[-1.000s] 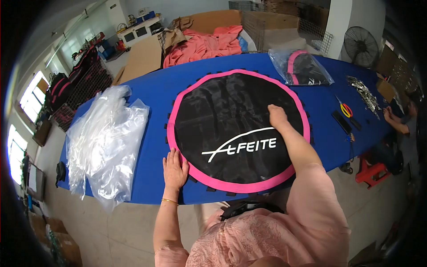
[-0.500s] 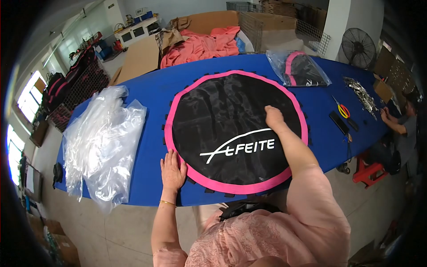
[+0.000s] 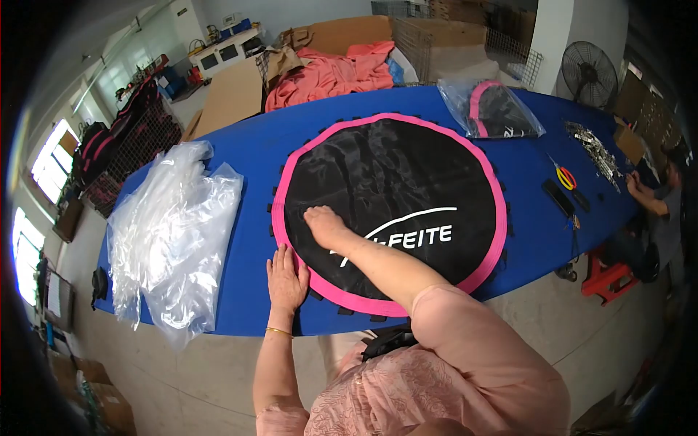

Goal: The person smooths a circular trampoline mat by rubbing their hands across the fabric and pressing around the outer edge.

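A round black mat [image 3: 392, 167] with a pink border and white lettering lies spread on the blue table [image 3: 254, 156]. Flat at the mat's lower left edge, my left hand [image 3: 286, 280] touches the pink border and the table, fingers stretched out. My right hand [image 3: 325, 227] rests on the black fabric at the left part of the mat, fingers curled under; whether they hold anything is hidden. My right forearm crosses the lower part of the mat and covers some of the lettering.
Clear plastic bags [image 3: 174, 240] lie left. A bagged mat [image 3: 491, 109], scissors [image 3: 563, 176], a black object [image 3: 558, 198] and metal pieces [image 3: 596, 152] lie right. Another person [image 3: 658, 200] is at the right end, by a red stool [image 3: 607, 276]. Pink cloth [image 3: 334, 73] sits behind.
My right hand has swept left across the mat, from its right part to its left part. My left hand has stayed at the lower left border.
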The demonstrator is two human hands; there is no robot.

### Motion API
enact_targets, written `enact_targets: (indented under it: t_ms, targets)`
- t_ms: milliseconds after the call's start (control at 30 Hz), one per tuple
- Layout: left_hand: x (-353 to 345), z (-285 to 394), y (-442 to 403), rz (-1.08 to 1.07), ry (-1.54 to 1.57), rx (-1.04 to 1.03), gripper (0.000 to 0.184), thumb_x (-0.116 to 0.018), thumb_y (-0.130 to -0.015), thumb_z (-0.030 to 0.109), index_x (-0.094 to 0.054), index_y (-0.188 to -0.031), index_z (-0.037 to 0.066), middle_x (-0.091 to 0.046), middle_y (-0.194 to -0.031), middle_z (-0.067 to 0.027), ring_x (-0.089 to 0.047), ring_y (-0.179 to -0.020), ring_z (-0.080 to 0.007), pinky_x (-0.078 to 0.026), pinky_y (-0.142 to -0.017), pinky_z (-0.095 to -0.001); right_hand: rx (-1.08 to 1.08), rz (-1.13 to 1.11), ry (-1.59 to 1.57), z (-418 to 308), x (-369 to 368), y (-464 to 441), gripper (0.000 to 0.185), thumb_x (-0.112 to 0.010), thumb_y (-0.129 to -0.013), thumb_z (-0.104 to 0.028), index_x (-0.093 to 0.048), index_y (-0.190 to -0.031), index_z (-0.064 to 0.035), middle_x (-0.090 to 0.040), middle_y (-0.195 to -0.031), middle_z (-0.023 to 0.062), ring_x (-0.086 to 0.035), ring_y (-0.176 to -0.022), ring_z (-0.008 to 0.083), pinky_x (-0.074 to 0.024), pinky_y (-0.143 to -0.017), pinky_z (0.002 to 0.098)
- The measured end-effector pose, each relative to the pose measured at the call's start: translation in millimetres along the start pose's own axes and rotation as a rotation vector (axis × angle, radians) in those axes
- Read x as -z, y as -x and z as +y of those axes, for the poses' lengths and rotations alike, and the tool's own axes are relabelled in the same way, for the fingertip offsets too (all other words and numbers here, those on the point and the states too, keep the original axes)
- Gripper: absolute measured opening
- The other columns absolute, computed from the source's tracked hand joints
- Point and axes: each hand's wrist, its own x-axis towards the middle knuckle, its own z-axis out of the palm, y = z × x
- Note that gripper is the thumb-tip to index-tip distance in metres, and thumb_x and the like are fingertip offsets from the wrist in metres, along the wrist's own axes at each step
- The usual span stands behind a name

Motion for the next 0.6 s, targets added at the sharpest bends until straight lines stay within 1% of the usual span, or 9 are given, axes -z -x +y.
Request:
enact_targets:
  t_ms: [67,100,167,233,300,367,433,500,600]
  targets:
    - [-0.6,-1.3,0.3,-0.003,-0.013,-0.006,0.058,-0.058,-0.102,0.033,-0.050,-0.148,-0.001,-0.046,-0.159,-0.0250,-0.044,-0.146,-0.0416,-0.030,-0.122,-0.0585,-0.008,-0.052,-0.025,-21.1,-0.1,0.4,0.034,-0.051,-0.097,-0.011,-0.068,-0.123,0.0010,-0.068,-0.132,0.0169,-0.061,-0.130,0.0327,-0.0438,-0.115,0.0468]
    - [-0.7,-1.2,0.3,-0.004,-0.011,-0.005,0.058,-0.058,-0.102,0.033,-0.049,-0.148,-0.001,-0.046,-0.159,-0.0251,-0.044,-0.146,-0.0417,-0.030,-0.122,-0.0584,-0.012,-0.050,-0.028,-22.0,1.8,2.1,0.034,-0.051,-0.097,-0.011,-0.068,-0.123,0.0010,-0.068,-0.132,0.0169,-0.061,-0.130,0.0327,-0.0438,-0.115,0.0468]
    - [-1.3,-1.0,0.7,-0.006,-0.011,-0.007,0.058,-0.057,-0.103,0.034,-0.049,-0.149,-0.001,-0.046,-0.159,-0.0252,-0.044,-0.146,-0.0419,-0.030,-0.122,-0.0582,-0.007,-0.114,-0.022,-20.5,2.8,6.3,0.039,-0.051,-0.098,-0.012,-0.065,-0.132,0.0021,-0.064,-0.142,0.0171,-0.058,-0.136,0.0317,-0.0404,-0.119,0.0461]
    - [-1.8,-2.0,0.5,0.000,-0.018,-0.010,0.057,-0.057,-0.103,0.034,-0.049,-0.148,-0.001,-0.046,-0.158,-0.0252,-0.044,-0.146,-0.0422,-0.030,-0.122,-0.0581,-0.017,-0.026,-0.011,-7.7,4.0,10.4,0.028,-0.051,-0.096,-0.010,-0.067,-0.117,-0.0012,-0.068,-0.123,0.0150,-0.064,-0.121,0.0331,-0.0462,-0.110,0.0467]
    - [-3.1,-4.0,0.6,0.003,-0.015,-0.018,0.057,-0.057,-0.103,0.034,-0.049,-0.148,-0.001,-0.047,-0.158,-0.0253,-0.045,-0.145,-0.0423,-0.030,-0.122,-0.0581,-0.046,0.049,0.028,17.3,9.5,19.2,0.021,-0.051,-0.094,-0.008,-0.066,-0.108,-0.0032,-0.067,-0.112,0.0146,-0.065,-0.113,0.0333,-0.0489,-0.102,0.0467]
    - [-2.0,-4.3,0.6,0.006,-0.009,-0.028,0.057,-0.057,-0.103,0.034,-0.049,-0.148,-0.001,-0.047,-0.157,-0.0254,-0.045,-0.145,-0.0425,-0.030,-0.122,-0.0581,-0.202,0.036,-0.023,67.3,-8.1,23.5,0.019,-0.052,-0.092,-0.006,-0.066,-0.106,-0.0039,-0.068,-0.110,0.0148,-0.066,-0.112,0.0331,-0.0495,-0.099,0.0462]
    - [0.3,-2.5,0.2,-0.025,-0.031,0.001,0.060,-0.056,-0.102,0.036,-0.050,-0.149,-0.001,-0.045,-0.161,-0.0208,-0.044,-0.148,-0.0387,-0.029,-0.124,-0.0558,-0.247,0.006,0.034,99.8,29.0,47.5,0.018,-0.054,-0.090,-0.005,-0.066,-0.103,-0.0046,-0.068,-0.106,0.0146,-0.067,-0.110,0.0338,-0.0499,-0.098,0.0463]
    - [2.7,-0.1,-0.6,-0.033,-0.025,0.007,0.060,-0.056,-0.102,0.037,-0.050,-0.149,0.000,-0.045,-0.162,-0.0206,-0.044,-0.148,-0.0385,-0.029,-0.125,-0.0557,-0.239,0.111,0.134,144.5,49.9,76.9,0.017,-0.055,-0.088,-0.003,-0.066,-0.101,-0.0049,-0.070,-0.104,0.0156,-0.068,-0.105,0.0360,-0.0517,-0.094,0.0470]
    - [3.3,0.1,-1.3,-0.047,-0.021,0.019,0.060,-0.056,-0.102,0.037,-0.051,-0.149,0.000,-0.045,-0.162,-0.0203,-0.043,-0.148,-0.0383,-0.029,-0.125,-0.0555,-0.383,0.123,0.281,187.4,103.2,127.2,0.016,-0.056,-0.086,0.000,-0.066,-0.097,-0.0036,-0.072,-0.104,0.0183,-0.069,-0.099,0.0395,-0.0537,-0.090,0.0482]
